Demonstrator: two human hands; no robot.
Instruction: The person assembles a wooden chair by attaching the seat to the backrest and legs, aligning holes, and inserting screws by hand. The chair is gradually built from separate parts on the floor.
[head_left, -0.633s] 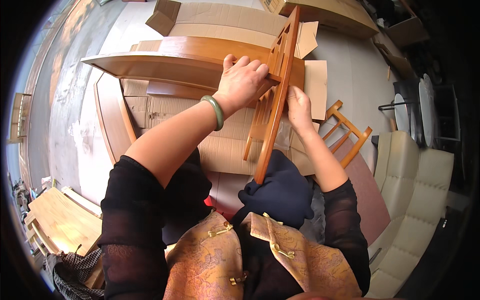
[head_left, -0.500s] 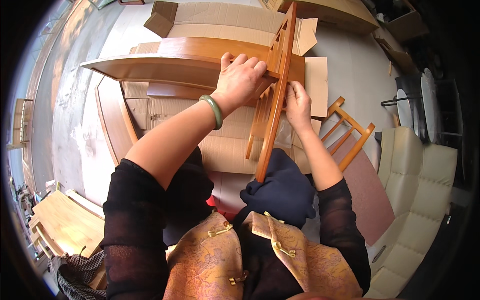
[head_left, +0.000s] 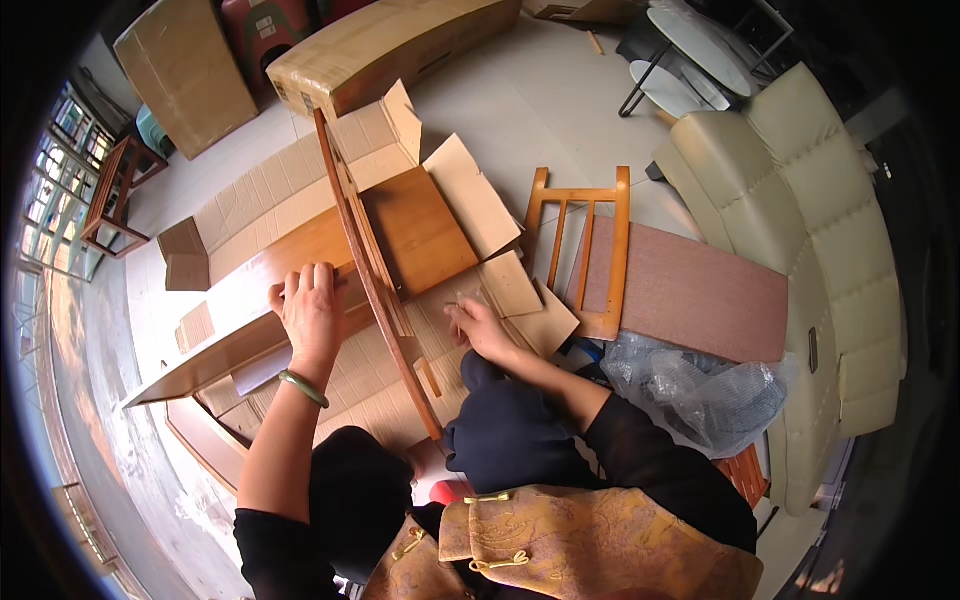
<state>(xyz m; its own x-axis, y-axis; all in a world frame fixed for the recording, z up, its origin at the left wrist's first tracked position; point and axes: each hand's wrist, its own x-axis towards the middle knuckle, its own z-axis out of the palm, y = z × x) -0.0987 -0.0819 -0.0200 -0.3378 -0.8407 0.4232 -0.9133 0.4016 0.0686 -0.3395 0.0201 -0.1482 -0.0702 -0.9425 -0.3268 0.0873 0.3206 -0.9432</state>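
My left hand (head_left: 312, 312) is closed over the upper edge of a long wooden board (head_left: 205, 368), its thumb side close to a slatted wooden frame (head_left: 383, 315). That frame stands on edge and meets the board's end; how they are joined is hidden. A green bangle (head_left: 304, 388) circles my left wrist. My right hand (head_left: 478, 326) is apart from the frame, to its right, above the opened cardboard. Its fingers are curled together, and whatever they hold is too small to make out. Beyond the frame a flat wooden panel (head_left: 425, 230) lies on the cardboard.
Opened cardboard (head_left: 265, 190) spreads beneath the parts. To the right lie a second slatted frame (head_left: 618, 260), a reddish-brown board (head_left: 700, 290) and bubble wrap (head_left: 700, 395), beside a cream sofa (head_left: 800, 220). A long carton (head_left: 390, 50) stands at the back.
The view has turned to the right. My right hand has left the slatted frame's rail and drawn back toward my knee. The left hand stays on the board.
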